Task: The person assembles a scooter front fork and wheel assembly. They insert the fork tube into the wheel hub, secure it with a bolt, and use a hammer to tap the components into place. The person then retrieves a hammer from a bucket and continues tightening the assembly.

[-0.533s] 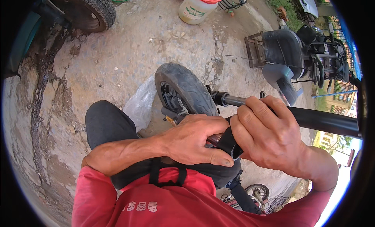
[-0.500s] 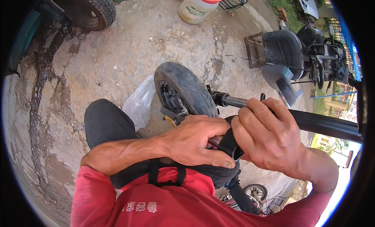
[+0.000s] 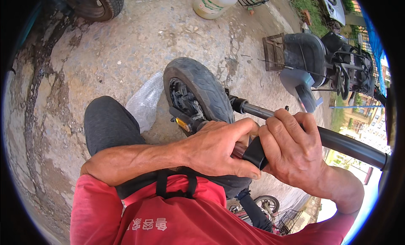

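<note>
My left hand (image 3: 211, 150) curls around a metal fork tube (image 3: 239, 151); my right hand (image 3: 292, 148) wraps its black sleeve (image 3: 256, 153), near a wheel (image 3: 198, 91). Cracked concrete (image 3: 114, 46) spreads around, with a red-lidded tub (image 3: 212, 5) ahead and a scooter (image 3: 306, 55) at right.

Left fingers (image 3: 247, 169) hold 1 metal tube (image 3: 239, 151); right fingers (image 3: 272, 140), 1 black sleeve (image 3: 255, 154)

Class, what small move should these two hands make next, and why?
The right hand could perhaps twist the black sleeve slightly, since it is wrapped around it while the left hand holds the metal tube at the sleeve's end.
</note>
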{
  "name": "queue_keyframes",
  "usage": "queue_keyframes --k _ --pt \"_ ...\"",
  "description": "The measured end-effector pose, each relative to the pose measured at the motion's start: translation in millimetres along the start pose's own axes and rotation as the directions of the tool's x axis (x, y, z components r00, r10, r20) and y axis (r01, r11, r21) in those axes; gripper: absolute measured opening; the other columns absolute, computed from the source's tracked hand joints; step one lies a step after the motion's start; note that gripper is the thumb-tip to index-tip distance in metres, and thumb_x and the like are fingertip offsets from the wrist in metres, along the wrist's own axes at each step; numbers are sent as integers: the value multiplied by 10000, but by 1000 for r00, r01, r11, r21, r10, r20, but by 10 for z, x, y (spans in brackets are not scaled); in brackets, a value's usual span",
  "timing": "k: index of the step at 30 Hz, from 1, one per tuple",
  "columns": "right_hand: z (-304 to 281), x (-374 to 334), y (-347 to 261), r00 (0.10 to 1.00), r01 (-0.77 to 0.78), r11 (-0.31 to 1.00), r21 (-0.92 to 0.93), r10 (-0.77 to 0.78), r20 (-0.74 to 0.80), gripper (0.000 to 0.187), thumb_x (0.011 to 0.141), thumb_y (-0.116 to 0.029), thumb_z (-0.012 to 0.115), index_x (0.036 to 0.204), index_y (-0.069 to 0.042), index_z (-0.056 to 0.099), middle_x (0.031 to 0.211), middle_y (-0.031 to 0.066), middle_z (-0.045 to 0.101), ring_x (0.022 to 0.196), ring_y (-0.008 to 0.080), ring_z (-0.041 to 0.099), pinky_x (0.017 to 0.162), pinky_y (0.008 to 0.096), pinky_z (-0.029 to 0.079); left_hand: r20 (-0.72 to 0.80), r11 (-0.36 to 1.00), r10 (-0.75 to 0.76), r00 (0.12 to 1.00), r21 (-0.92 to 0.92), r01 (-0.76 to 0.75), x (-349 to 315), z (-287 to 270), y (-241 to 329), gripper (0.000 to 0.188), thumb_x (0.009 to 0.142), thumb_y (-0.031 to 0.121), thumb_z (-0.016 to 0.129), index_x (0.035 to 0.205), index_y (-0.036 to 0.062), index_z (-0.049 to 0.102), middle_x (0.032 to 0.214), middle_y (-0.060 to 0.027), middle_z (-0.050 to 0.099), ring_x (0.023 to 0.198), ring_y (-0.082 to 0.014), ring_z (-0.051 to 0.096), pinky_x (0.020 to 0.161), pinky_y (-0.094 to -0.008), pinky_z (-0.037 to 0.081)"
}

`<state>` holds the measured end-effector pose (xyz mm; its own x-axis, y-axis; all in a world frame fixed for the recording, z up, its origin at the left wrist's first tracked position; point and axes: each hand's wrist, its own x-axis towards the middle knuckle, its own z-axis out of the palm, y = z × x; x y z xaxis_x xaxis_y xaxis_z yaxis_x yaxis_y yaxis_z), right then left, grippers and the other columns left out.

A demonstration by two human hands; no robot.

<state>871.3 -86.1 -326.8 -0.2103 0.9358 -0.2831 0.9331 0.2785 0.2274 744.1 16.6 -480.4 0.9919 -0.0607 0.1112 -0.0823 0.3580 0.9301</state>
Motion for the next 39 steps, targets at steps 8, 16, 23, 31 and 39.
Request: queue_keyframes --k 8,16,23,31,39 --pt "-63 -21 79 992 44 998 34 -48 115 407 602 -260 624 906 11 638 871 119 602 943 275 637 736 387 451 90 997 56 994 44 -61 44 -102 3 556 819 469 818 886 -5 535 824 -133 610 745 -301 603 706 -398 503" --pt "62 -121 76 998 55 998 7 -55 -26 174 673 -207 628 702 -76 517 714 39 483 748 200 529 671 334 394 165 981 -44 985 194 11 53 -173 -110 840 815 780 630 1062 -23 625 834 -106 573 767 -222 552 676 -366 456" --pt "18 -155 -31 984 177 973 -146 -174 34 189 740 -252 616 699 -87 534 699 31 473 746 207 499 699 334 387 131 989 -145 981 -3 146 -12 -212 -68 629 692 334 948 1142 4 656 1005 -34 675 918 -93 621 805 -292 526" --pt "31 -96 -51 995 92 992 -82 -94 -23 188 658 -217 638 733 -60 565 746 55 506 852 234 573 697 354 412 111 985 21 994 170 -40 -54 -263 -176 668 586 411 973 939 17 565 805 -42 508 748 -177 501 676 -358 443" --pt "-57 -2 17 997 26 999 22 -28 78 381 617 -270 657 912 -29 642 877 73 605 985 260 629 768 387 466 66 961 8 998 277 -26 -39 -346 -14 644 651 446 941 942 2 577 805 -89 546 754 -214 553 680 -376 476"
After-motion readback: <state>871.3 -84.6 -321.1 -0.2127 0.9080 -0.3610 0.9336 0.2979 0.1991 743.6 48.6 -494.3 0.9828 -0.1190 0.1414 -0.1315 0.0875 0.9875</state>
